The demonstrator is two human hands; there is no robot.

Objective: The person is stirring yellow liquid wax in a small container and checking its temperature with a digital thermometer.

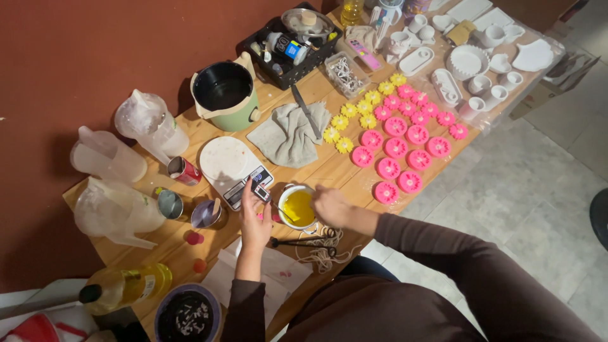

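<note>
Head view looks down on a wooden table [190,234] set against a dark red wall. Nearest the person, a dark round bowl [187,315] sits at the table edge beside a bottle of yellow oil [123,288], with white paper [278,272] and a tangle of string [323,250] close to the body. The left hand [254,221] is raised over the paper, fingers curled closed around a small dark digital thermometer [259,190] whose thin probe slants toward the white cup of yellow liquid [297,208]. The right hand [330,206] rests at the cup's right rim, fingers bent inward (whether they grip anything is hidden, so I cannot tell). The cup stands near the front edge of the table, between the two hands and just right of a white kitchen scale [229,161]. Left of the scale are small metal cups [170,204], a red can [183,171] and clear plastic jugs [114,212]. Farther back lie a grey cloth [288,136] with a knife [305,111] on it and a green pot [225,95]. To the right, pink flower shapes [405,142] and yellow flower shapes [354,117] lie in rows, and white moulds [468,60] crowd the far end.
</note>
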